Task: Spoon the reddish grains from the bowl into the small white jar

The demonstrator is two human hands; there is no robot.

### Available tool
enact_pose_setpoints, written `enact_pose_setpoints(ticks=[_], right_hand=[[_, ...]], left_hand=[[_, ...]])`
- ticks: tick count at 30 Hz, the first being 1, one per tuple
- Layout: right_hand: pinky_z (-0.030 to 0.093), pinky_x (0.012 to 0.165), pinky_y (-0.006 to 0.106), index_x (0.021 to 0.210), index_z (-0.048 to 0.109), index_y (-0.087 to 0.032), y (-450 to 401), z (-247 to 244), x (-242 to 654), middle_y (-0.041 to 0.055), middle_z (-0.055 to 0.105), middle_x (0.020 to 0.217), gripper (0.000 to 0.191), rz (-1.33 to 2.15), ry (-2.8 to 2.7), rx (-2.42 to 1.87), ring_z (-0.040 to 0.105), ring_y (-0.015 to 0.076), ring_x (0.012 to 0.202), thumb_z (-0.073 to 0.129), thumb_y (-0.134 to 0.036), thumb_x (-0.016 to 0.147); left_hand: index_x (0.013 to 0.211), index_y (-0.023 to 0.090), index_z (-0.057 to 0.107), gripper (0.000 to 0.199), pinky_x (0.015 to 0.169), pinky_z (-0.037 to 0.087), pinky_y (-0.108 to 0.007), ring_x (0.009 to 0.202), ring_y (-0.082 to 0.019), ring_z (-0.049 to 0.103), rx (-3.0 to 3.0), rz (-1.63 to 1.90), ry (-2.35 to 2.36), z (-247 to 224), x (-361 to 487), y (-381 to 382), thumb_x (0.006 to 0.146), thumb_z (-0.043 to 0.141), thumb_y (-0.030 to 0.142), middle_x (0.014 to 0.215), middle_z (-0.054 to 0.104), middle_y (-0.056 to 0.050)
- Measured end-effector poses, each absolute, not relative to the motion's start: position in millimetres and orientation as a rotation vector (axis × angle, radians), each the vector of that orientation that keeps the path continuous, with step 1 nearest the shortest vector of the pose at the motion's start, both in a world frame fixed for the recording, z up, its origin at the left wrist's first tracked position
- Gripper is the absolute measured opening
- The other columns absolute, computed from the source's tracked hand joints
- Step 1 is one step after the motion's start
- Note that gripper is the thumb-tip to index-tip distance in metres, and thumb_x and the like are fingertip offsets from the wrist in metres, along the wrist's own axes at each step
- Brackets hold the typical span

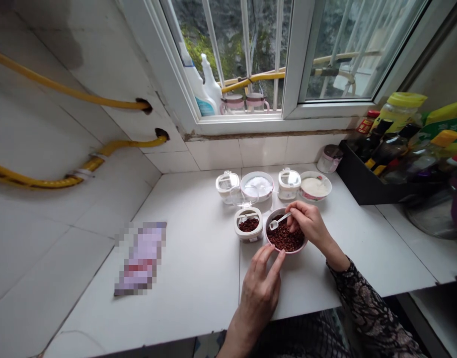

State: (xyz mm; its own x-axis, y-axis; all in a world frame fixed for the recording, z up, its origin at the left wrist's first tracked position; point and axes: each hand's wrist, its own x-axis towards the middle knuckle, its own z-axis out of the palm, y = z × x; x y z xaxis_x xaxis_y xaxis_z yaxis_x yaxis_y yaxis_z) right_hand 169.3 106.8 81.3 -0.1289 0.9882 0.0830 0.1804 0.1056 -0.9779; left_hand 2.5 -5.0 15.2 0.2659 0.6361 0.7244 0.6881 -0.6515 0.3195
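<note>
A bowl (270, 243) with a pink rim holds dark reddish-brown grains (288, 239) that look like Sichuan peppercorns. The fingertips of my left hand (261, 281) hold its near rim. My right hand (306, 223) pinches the handle of a small white spoon (274, 224), whose scoop is over the grains and looks empty. Just left of the bowl stands a seasoning jar (248, 233) with its clear lid raised, partly filled with the same grains. Behind are two lidded seasoning jars (289, 184) (227, 185), a bowl of white powder (257, 186) and a bowl of off-white granules (315, 187).
A purple packet (142, 258), blurred out, lies on the white tiled counter (191, 278) at the left. At the right, a black box (366, 186) holds several bottles, with a small jar (330, 159) beside it. Spray bottles (209, 87) stand at the window.
</note>
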Motion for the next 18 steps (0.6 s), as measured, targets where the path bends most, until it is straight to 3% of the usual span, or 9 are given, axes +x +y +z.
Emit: enact_pose_setpoints(ticks=[9, 18], right_hand=[[0.045, 0.040, 0.021, 0.079, 0.061, -0.017, 108, 88, 175, -0.0021, 0.063, 0.053, 0.021, 1.230, -1.358, -1.198, 0.058, 0.0116, 0.038, 0.058, -0.038, 0.077], [0.044, 0.042, 0.020, 0.077, 0.061, -0.019, 102, 77, 165, -0.0028, 0.064, 0.054, 0.015, 1.211, -1.580, -1.221, 0.057, 0.0103, 0.040, 0.051, -0.028, 0.083]], left_hand=[[0.137, 0.013, 0.054, 0.057, 0.107, 0.051, -0.042, 0.132, -0.027, 0.048, -2.449, -1.353, -1.287, 16, 3, -5, 0.087, 0.044, -0.010, 0.132, 0.052, -0.016], [0.140, 0.014, 0.053, 0.058, 0.106, 0.051, -0.043, 0.132, -0.027, 0.049, -2.461, -1.362, -1.292, 16, 3, -5, 0.087, 0.044, -0.009, 0.133, 0.053, -0.016]])
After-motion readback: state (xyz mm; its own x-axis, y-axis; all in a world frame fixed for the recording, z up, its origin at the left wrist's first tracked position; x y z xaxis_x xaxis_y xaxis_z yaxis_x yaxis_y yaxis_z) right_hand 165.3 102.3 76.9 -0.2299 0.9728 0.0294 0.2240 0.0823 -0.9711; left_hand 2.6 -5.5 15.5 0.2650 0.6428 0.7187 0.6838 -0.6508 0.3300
